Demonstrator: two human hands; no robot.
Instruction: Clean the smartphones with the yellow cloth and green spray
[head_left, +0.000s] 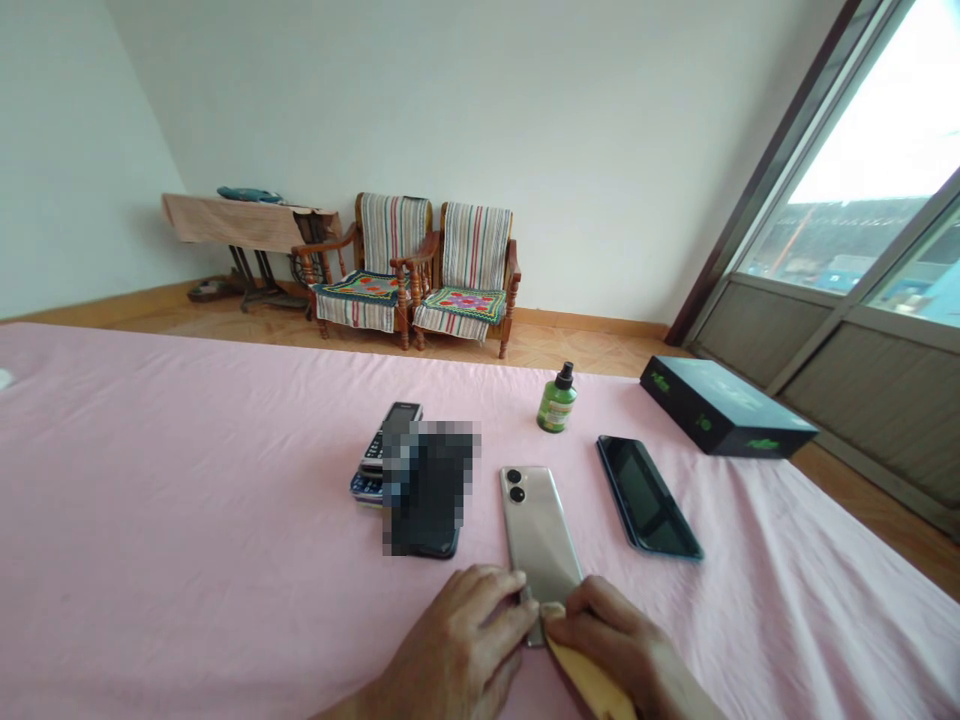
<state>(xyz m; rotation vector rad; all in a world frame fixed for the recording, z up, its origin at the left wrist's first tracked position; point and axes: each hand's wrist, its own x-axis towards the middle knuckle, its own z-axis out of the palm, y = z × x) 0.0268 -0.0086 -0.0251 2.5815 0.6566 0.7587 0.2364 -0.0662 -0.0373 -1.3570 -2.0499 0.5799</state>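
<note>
A smartphone (541,525) with a pale gold back and two large round camera lenses lies face down on the pink cloth. At its lower left edge, the bent fingers of my left hand (465,635) grip it. My right hand (626,640) is closed around a yellow folded piece that looks like cloth (589,680), its tip pressed on the phone's lower end. To the left lie a black phone (431,500), partly blurred out, and a keypad phone (391,435) stacked on another blue-keyed phone (367,488). Another dark smartphone (649,497) rests screen up at the right.
Behind the phones stands a green bottle (556,402) with a black cap. A black box (724,405) sits near the far right edge of the pink cloth (187,520). Two wooden armchairs (469,265) and a covered sewing-machine table (232,220) are by the wall.
</note>
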